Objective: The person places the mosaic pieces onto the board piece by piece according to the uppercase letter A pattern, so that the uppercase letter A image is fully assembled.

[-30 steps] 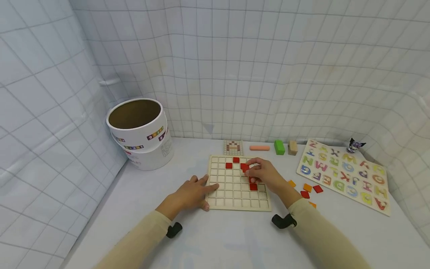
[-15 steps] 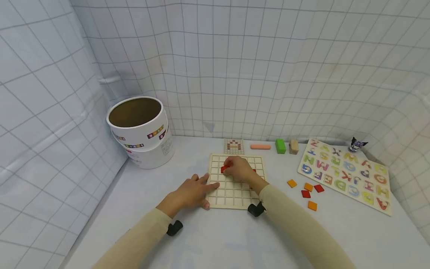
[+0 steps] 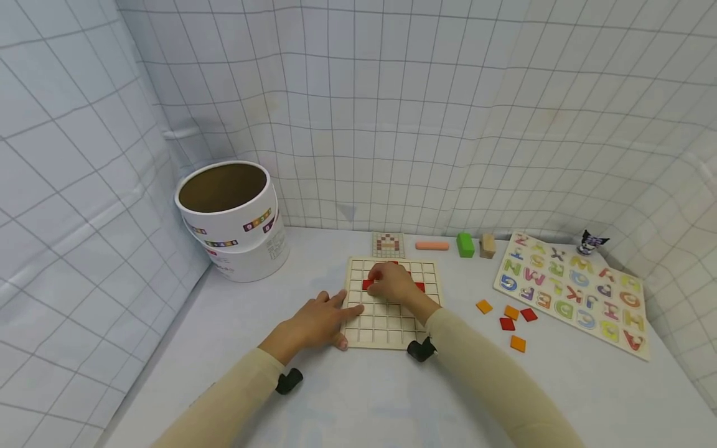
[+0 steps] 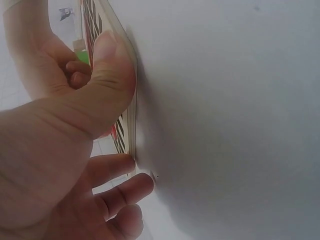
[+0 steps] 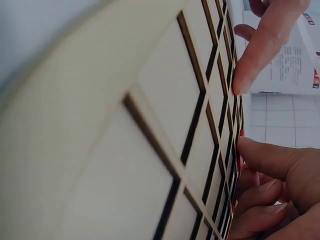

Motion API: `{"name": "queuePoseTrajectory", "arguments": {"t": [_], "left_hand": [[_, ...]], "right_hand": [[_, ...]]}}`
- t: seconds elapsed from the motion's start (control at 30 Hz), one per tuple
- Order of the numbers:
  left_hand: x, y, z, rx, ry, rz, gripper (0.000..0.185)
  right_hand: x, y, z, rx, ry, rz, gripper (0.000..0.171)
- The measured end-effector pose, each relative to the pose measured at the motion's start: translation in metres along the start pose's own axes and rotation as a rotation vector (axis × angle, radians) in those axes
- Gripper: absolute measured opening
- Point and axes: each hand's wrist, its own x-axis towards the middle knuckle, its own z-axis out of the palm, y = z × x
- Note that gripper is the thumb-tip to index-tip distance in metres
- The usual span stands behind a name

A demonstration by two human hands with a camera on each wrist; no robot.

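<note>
A wooden grid board (image 3: 386,326) lies flat on the white table. My left hand (image 3: 319,320) rests on its left edge with the fingers straight; in the left wrist view the thumb (image 4: 107,60) presses on the board's rim (image 4: 131,125). My right hand (image 3: 386,281) is over the board's upper left part, its fingertips pinching a red tile (image 3: 367,285) low in a cell there. More red tiles (image 3: 420,287) sit in cells beside the hand, some hidden under it. The right wrist view shows the grid (image 5: 150,125) up close and my curled right fingers (image 5: 265,160).
A white round canister (image 3: 229,211) stands open at the back left. Behind the board lie a pattern card (image 3: 388,244), an orange stick (image 3: 432,246), a green block (image 3: 465,244) and a wooden block (image 3: 487,246). Right: loose tiles (image 3: 506,323), an alphabet puzzle (image 3: 571,289), a figurine (image 3: 590,241).
My right hand moved left across the board with a red tile, from the middle right to the upper left cells. The left hand stayed on the board's edge.
</note>
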Motion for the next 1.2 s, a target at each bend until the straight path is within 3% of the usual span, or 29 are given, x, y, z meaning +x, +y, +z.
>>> {"name": "queuePoseTrajectory", "arguments": {"t": [0.17, 0.4, 0.53, 0.67, 0.8, 0.93, 1.2], "left_hand": [[0.002, 0.001, 0.003, 0.007, -0.008, -0.004, 0.083], [0.001, 0.003, 0.003, -0.009, -0.01, -0.024, 0.084], [-0.001, 0.002, 0.001, -0.011, -0.006, -0.028, 0.083], [-0.003, 0.001, -0.002, -0.022, -0.007, -0.026, 0.082], [-0.004, 0.0, -0.004, -0.027, -0.007, -0.017, 0.082], [-0.005, -0.001, -0.003, -0.028, -0.009, -0.02, 0.082], [-0.001, 0.001, 0.0, -0.019, -0.016, -0.022, 0.083]], "right_hand": [[-0.026, 0.017, -0.021, 0.113, 0.034, 0.001, 0.026], [-0.098, 0.076, -0.098, 0.242, 0.067, 0.015, 0.039], [-0.138, 0.124, -0.141, 0.225, 0.092, 0.072, 0.047], [-0.17, 0.163, -0.168, 0.165, 0.059, 0.114, 0.051], [-0.187, 0.187, -0.178, 0.131, 0.031, 0.154, 0.051], [-0.19, 0.204, -0.175, 0.168, -0.025, 0.177, 0.051], [-0.187, 0.211, -0.164, 0.138, -0.07, 0.22, 0.051]]}}
